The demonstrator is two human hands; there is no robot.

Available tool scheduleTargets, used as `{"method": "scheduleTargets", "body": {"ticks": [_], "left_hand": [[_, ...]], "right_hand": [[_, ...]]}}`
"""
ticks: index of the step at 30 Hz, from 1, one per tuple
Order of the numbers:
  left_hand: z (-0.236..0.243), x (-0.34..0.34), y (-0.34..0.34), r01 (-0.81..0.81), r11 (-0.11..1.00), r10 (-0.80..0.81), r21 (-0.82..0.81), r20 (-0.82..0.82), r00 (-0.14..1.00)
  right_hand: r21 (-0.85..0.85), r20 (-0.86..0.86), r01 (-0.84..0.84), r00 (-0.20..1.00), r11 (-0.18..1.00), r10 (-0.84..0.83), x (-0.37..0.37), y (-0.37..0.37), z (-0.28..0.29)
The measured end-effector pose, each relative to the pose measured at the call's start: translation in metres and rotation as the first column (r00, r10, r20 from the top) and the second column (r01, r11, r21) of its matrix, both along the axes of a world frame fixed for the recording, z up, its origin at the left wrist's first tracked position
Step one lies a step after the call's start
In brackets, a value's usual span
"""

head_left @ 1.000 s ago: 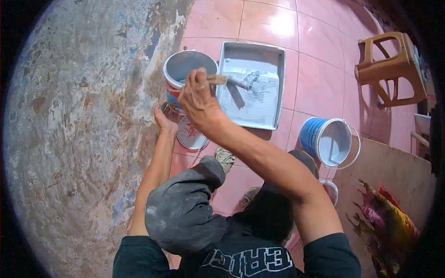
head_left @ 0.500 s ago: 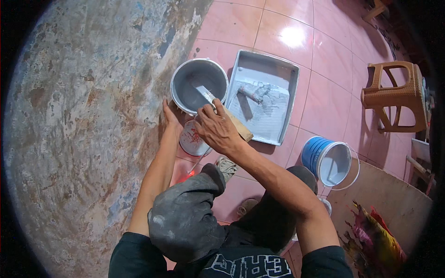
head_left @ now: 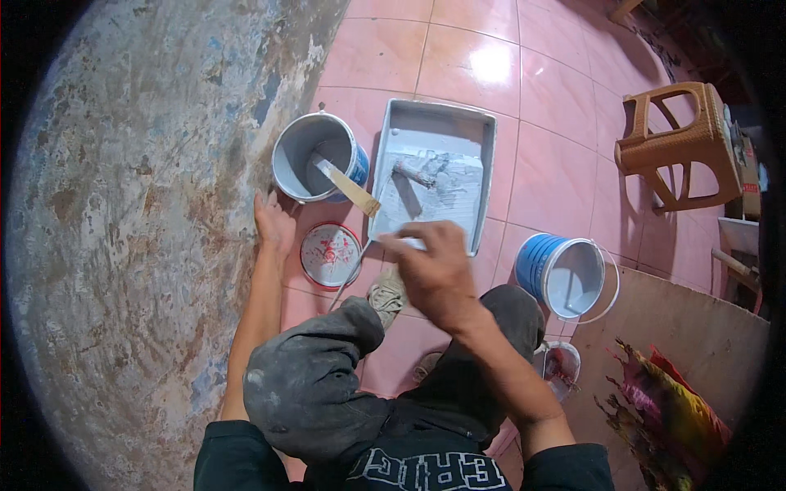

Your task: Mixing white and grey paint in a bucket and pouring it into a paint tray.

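Observation:
A white-and-blue paint bucket stands beside the scraped wall, grey inside. A flat tool with a wooden handle leans in it, handle over the rim. My left hand is at the bucket's near left side, palm up and fingers spread by the rim; whether they touch is unclear. My right hand, blurred, hovers over the near edge of the grey paint tray, fingers curled and partly hidden. A roller lies in the tray. Just left of my fingertips, a thin rod slants past a red-splashed round lid.
A second blue bucket with a wire handle is right of my knee, and a small stained tub below it. Farther right are a brown plastic stool, a board and a colourful ragged cloth. Pink tiles surround the tray.
My right hand has let go of the wooden-handled tool and moved down and right, off the bucket. The bucket, tipped before, now stands more upright. My view has shifted slightly.

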State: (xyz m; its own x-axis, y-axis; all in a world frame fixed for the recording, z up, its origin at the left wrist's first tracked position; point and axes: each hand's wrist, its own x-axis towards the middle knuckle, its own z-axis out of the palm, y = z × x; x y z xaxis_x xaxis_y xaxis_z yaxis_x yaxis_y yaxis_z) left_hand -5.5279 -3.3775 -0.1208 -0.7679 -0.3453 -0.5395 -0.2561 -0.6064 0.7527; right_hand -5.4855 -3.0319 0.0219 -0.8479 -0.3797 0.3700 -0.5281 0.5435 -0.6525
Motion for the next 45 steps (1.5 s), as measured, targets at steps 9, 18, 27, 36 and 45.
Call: {"method": "scheduleTargets", "body": {"ticks": [9, 18, 27, 36, 45], "left_hand": [[0.269, 0.084, 0.034, 0.035, -0.174, -0.296, -0.984, 0.086, 0.951], [0.527, 0.223, 0.029, -0.093, -0.842, -0.003, -0.531, -0.167, 0.986], [0.559, 0.246, 0.008, 0.016, -0.972, 0.046, -0.235, -0.122, 0.992], [0.560, 0.244, 0.001, -0.042, -0.975, -0.013, -0.218, -0.134, 0.991], [0.560, 0.243, -0.001, -0.112, -0.977, -0.086, -0.182, -0.141, 0.986]], "right_hand": [[0.053, 0.329, 0.687, 0.673, 0.724, -0.663, 0.109, 0.240, 0.032], [0.090, 0.625, 0.919, 0.249, 0.385, -0.740, 0.306, 0.339, 0.073], [0.150, 0.595, 0.980, 0.016, 0.130, -0.804, 0.484, 0.403, 0.037], [0.267, 0.569, 0.964, -0.158, -0.001, -0.807, 0.529, 0.381, 0.035], [0.277, 0.600, 0.961, -0.183, -0.012, -0.779, 0.552, 0.385, 0.023]]}}
